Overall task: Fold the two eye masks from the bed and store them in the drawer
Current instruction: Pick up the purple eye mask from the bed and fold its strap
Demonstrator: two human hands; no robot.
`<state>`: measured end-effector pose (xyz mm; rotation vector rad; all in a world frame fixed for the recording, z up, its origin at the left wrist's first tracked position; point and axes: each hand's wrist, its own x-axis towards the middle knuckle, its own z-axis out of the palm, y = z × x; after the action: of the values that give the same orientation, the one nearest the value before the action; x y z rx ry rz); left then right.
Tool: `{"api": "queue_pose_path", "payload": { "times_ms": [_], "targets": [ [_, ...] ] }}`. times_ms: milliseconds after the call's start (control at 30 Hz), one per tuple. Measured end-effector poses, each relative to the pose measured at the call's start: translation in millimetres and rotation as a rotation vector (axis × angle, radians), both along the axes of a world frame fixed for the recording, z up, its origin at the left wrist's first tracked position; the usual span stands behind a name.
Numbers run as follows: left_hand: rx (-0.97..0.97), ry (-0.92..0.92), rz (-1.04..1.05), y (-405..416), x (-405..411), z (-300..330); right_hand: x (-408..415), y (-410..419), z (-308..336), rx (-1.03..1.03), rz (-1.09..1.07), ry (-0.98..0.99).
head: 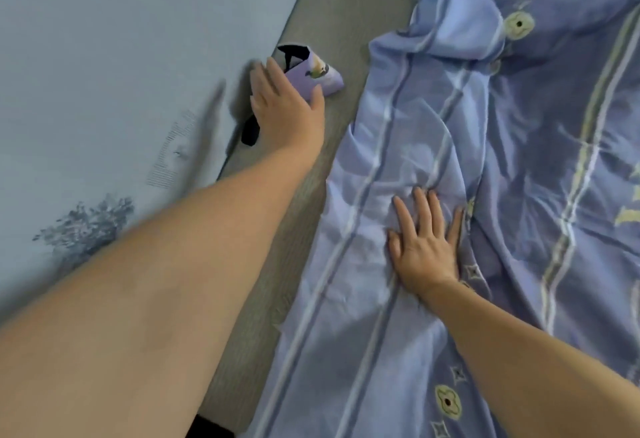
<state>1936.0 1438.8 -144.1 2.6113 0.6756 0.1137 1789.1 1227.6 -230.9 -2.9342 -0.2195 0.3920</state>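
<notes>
On grey mattress (346,56), eye mask (320,74), quilt (519,160) beside

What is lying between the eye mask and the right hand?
In the head view, a bare strip of grey mattress, then the blue quilt, lie between the eye mask and the right hand.

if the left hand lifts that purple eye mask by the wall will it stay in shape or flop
Probably flops: the purple eye mask looks like thin cloth, creased and bent over itself beside the left hand. Its black strap trails loose and would likely dangle. It seems light, and should not roll on the grey mattress strip.
</notes>
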Motion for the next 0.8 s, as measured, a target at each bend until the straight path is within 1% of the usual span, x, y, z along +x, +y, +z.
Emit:
{"api": "queue_pose_path", "payload": {
  "times_ms": [67,133,200,300,333,400,500,533,567,600,633,667,700,733,800],
  "targets": [
    [-0.022,0.024,0.077,3.3,29.2,-10.3,1.3,1.3,-3.1,-0.003,0.0,-0.037],
    [-0.143,0.023,0.079,2.8,43.1,-16.4,1.7,1.4,-2.8,-0.014,0.008,-0.053],
    [-0.272,-0.001,0.006,-2.5,43.4,-15.9,2.4,1.0,-1.5,-0.034,0.01,-0.056],
    [-0.355,-0.019,-0.102,-10.9,23.6,-11.8,2.9,-1.2,-4.4,-0.037,0.022,-0.062],
    [-0.423,-0.02,-0.1,-13.1,11.0,-8.3,2.5,-1.4,-5.4,-0.04,0.02,-0.055],
    [-0.647,-0.001,-0.026,-17.6,-20.8,-0.4,4.1,-1.3,-6.2,-0.028,0.008,-0.012],
    [-0.968,0.005,0.133,-24.5,-74.1,21.7,12.4,-4.8,6.6,0.031,0.041,0.153],
    [-1.035,-0.001,0.162,-26.3,-88.7,33.2,18.2,-6.4,16.8,0.079,0.046,0.23],
    [-1.081,-0.005,0.181,-27.9,-101.9,47.3,25.3,-7.4,35.4,0.187,-0.001,0.336],
    [-1.095,-0.004,0.192,-29.2,-114.3,63.2,31.8,-8.2,61.8,0.356,-0.119,0.444],
    [-1.098,-0.015,0.194,-31.0,-126.1,79.9,36.2,-8.8,93.0,0.575,-0.27,0.526],
    [-1.105,-0.049,0.184,-34.2,-137.0,98.3,38.5,-10.3,127.1,0.789,-0.39,0.551],
    [-1.117,-0.096,0.164,-39.3,-147.6,119.2,37.8,-13.3,161.6,0.943,-0.425,0.52],
    [-1.119,-0.132,0.127,-46.4,-158.3,141.6,33.8,-17.1,196.7,1.039,-0.387,0.484],
    [-1.092,-0.219,0.012,-66.6,-179.3,189.1,18.4,-27.2,267.5,1.136,-0.194,0.427]
  ]
}}
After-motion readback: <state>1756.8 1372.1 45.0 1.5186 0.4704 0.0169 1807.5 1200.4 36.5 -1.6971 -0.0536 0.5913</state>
